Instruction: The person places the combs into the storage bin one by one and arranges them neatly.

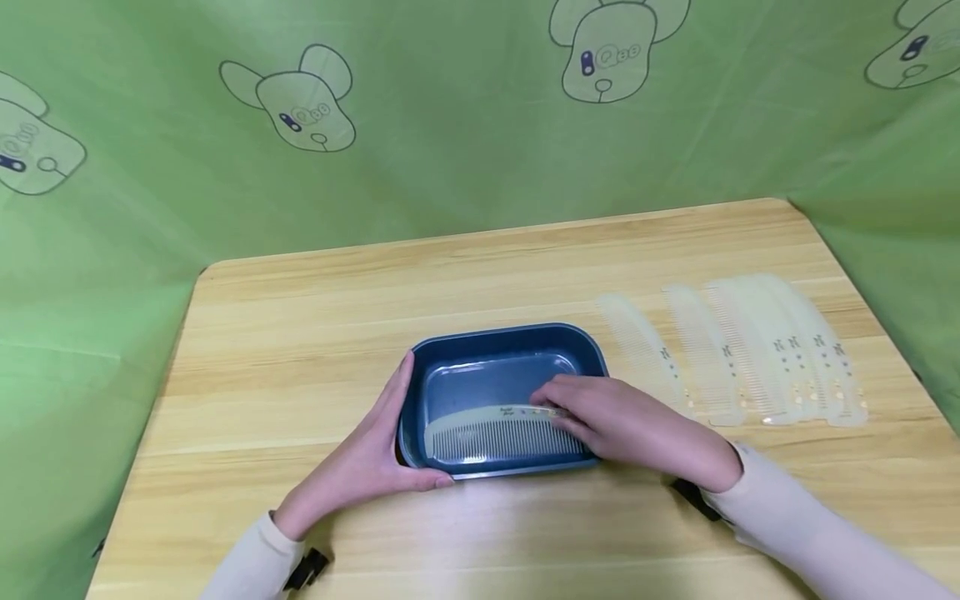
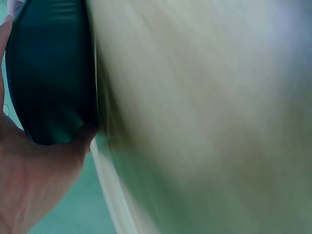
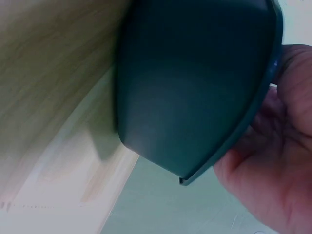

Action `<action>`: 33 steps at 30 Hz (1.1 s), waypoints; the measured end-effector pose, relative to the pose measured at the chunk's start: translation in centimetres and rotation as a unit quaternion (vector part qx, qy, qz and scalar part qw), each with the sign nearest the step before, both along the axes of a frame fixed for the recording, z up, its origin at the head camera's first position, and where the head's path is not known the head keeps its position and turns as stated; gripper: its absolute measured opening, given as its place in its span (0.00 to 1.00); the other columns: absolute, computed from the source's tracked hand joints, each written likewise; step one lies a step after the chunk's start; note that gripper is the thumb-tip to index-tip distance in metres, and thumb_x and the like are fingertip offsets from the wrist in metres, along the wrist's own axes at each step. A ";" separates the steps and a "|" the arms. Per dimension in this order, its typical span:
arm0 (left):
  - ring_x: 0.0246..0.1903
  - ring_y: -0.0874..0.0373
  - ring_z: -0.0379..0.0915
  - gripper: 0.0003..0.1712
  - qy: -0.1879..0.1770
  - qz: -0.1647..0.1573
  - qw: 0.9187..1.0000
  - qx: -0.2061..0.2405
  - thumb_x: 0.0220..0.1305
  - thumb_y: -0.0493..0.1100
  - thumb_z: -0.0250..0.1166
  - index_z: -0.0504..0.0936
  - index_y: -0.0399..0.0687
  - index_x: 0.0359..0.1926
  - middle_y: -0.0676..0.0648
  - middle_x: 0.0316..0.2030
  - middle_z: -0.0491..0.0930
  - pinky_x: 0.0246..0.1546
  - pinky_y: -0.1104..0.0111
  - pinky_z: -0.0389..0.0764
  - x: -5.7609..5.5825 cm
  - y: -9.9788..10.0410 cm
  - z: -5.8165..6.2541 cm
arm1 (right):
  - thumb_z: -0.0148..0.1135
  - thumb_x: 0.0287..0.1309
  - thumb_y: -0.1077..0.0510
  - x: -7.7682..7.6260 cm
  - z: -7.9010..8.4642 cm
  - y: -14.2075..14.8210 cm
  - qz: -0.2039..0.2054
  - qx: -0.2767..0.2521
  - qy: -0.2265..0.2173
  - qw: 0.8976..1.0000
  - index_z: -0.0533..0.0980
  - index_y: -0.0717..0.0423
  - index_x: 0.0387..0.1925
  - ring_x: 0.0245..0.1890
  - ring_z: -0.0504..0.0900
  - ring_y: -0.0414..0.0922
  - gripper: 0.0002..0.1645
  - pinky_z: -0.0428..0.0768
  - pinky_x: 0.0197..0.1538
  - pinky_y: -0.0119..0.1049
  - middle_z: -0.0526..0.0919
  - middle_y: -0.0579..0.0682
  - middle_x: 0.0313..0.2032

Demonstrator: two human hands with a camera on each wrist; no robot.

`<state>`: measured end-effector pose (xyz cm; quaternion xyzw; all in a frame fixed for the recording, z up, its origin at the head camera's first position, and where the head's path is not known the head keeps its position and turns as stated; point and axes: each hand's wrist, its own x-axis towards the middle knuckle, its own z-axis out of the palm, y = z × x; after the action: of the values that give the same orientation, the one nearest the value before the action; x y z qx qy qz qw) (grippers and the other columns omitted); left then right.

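Note:
A dark blue rectangular plastic tray (image 1: 487, 375) with rounded corners sits on the table in the head view. My left hand (image 1: 367, 454) holds its left end, thumb along the front wall and fingers along the left side. In the left wrist view that hand (image 2: 41, 170) cups the tray's end wall (image 2: 53, 73). My right hand (image 1: 611, 412) reaches over the tray's right rim and pinches one end of a pale translucent comb (image 1: 480, 419). The comb lies lengthwise inside the front part, teeth towards me. From the right wrist, the tray's outer wall (image 3: 190, 87) hides the comb.
Several similar pale combs (image 1: 757, 350) lie on the wooden table (image 1: 300, 333) to the right of the tray, some overlapping. A green curtain (image 1: 450, 158) with printed bear-like heads hangs behind the table's far edge and at both sides.

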<state>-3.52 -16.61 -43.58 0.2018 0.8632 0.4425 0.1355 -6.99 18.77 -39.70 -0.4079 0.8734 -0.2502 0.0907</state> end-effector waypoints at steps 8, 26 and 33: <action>0.85 0.47 0.36 0.89 -0.001 0.008 1.000 0.000 0.49 0.60 0.90 0.29 0.60 0.90 0.50 0.88 0.33 0.78 0.42 0.55 0.1 -0.1 0.0 | 0.70 0.71 0.67 0.1 -0.7 -0.3 0.013 0.008 0.063 0.998 0.85 0.58 0.57 0.48 0.87 0.45 0.15 0.88 0.49 0.46 0.88 0.47 0.48; 0.85 0.46 0.36 0.89 0.004 -0.002 1.000 0.001 0.48 0.60 0.91 0.30 0.59 0.90 0.50 0.88 0.33 0.79 0.43 0.53 -0.3 -0.2 -0.3 | 0.69 0.74 0.63 0.0 -0.2 0.3 -0.048 -0.084 -0.045 0.994 0.83 0.57 0.61 0.50 0.84 0.43 0.16 0.86 0.55 0.45 0.85 0.46 0.52; 0.85 0.47 0.35 0.89 0.003 -0.005 1.000 0.001 0.48 0.61 0.90 0.30 0.61 0.90 0.50 0.88 0.32 0.78 0.42 0.54 -0.5 -0.1 -0.2 | 0.72 0.72 0.64 -0.1 -0.5 0.8 -0.063 -0.153 -0.078 0.983 0.80 0.60 0.64 0.49 0.87 0.46 0.22 0.87 0.55 0.40 0.87 0.50 0.54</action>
<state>-4.05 -16.68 -43.76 0.2076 0.8619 0.4425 0.1346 -7.05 19.55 -40.20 -0.3406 0.8386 -0.4176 0.0795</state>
